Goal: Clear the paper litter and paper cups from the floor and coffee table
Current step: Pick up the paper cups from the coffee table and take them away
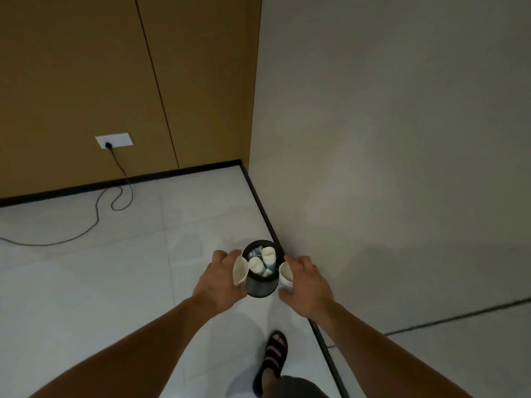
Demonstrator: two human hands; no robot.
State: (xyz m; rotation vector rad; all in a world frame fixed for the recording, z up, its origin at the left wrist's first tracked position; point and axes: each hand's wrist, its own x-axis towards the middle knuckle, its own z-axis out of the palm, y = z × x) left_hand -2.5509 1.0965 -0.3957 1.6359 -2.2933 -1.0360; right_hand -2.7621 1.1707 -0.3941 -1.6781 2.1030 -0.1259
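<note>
My left hand (221, 278) curls round a white paper cup (240, 270) just left of the black bin (260, 289), which stands on the tiled floor (115, 268) by the wall (373, 168) with more cups (263, 261) inside. Just right of its rim, a second cup (286, 274) is gripped by my right hand (306, 282).

White paper cups (240, 271) over a black bin (260, 288) (floor (86, 268) pale grey).

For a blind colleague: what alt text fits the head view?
A person's left hand grips one paper cup and the right hand a second paper cup, either side of a small black bin on the tiled floor that already holds cups and paper. A cable trails from a wall socket; a sandalled foot shows below.
</note>
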